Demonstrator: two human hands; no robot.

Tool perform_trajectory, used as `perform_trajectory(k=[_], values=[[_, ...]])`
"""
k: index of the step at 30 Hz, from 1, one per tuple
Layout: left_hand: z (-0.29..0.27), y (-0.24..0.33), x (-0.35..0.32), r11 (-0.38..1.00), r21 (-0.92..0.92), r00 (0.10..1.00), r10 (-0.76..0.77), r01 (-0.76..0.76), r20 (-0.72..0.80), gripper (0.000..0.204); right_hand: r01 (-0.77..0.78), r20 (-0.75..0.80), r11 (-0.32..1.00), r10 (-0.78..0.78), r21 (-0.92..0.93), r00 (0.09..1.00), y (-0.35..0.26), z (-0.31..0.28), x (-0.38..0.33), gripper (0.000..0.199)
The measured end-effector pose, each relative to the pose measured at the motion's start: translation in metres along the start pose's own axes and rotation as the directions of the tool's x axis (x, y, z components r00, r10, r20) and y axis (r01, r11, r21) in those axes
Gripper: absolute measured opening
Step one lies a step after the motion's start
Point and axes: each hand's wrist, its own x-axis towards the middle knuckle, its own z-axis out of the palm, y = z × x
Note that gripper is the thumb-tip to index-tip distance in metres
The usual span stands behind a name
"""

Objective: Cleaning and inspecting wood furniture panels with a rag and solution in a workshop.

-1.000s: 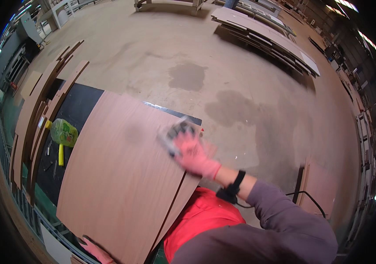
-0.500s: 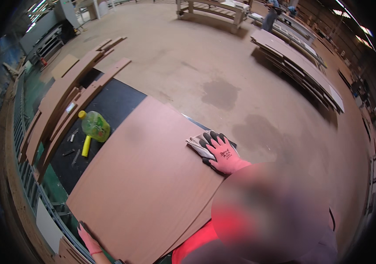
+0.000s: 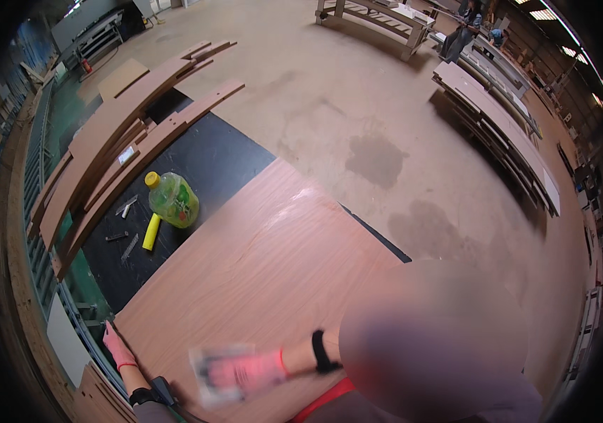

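Observation:
A reddish-brown wood panel (image 3: 273, 261) with a glossy sheen at its far end lies on a black-topped table in front of me. My right hand (image 3: 248, 374), in a pink and black glove, presses a pale folded cloth (image 3: 206, 395) onto the near part of the panel. Motion smears both the hand and the cloth. At the panel's left edge, my left hand (image 3: 118, 347), gloved in pink, grips the side near the lower corner. Some of its fingers are hidden against the edge.
Beyond the panel, a green plastic bottle (image 3: 174, 200) with a yellow cap stands on the black tabletop (image 3: 227, 148) beside a yellow cylinder (image 3: 151, 232). Long wood strips (image 3: 104, 134) lie at left. Stacked boards (image 3: 499, 134) stand at far right, near a person (image 3: 465, 32) at work.
My right hand has swept the cloth from the panel's right edge to its near left part. My left hand stays at the left edge. The view has shifted slightly.

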Motion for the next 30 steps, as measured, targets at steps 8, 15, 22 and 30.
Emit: perform_trajectory(k=[8, 15, 22, 30], values=[[0.001, -0.009, 0.010, 0.995, -0.099, 0.998, -0.026, 0.019, -0.063, 0.044, -0.229, -0.113, 0.860, 0.199, -0.456, 0.973, 0.081, -0.116, -0.002, 0.029], [-0.012, -0.016, 0.010, 0.999, -0.055, 0.997, -0.006, 0.001, -0.082, 0.042, -0.826, -0.687, -0.031, 0.574, -0.563, 0.446, 0.053, -0.211, -0.122, 0.047], [0.004, 0.013, -0.017, 0.991, -0.135, 0.994, 0.000, 0.014, 0.107, 0.044, -0.262, 0.053, 0.957, 0.271, -0.127, 0.961, -0.039, -0.034, -0.079, 0.042], [-0.019, 0.005, -0.064, 0.994, -0.106, 1.000, -0.004, 0.006, 0.019, 0.042, -0.555, -0.234, 0.515, 0.559, -0.654, 0.795, 0.078, -0.191, -0.078, 0.061]])
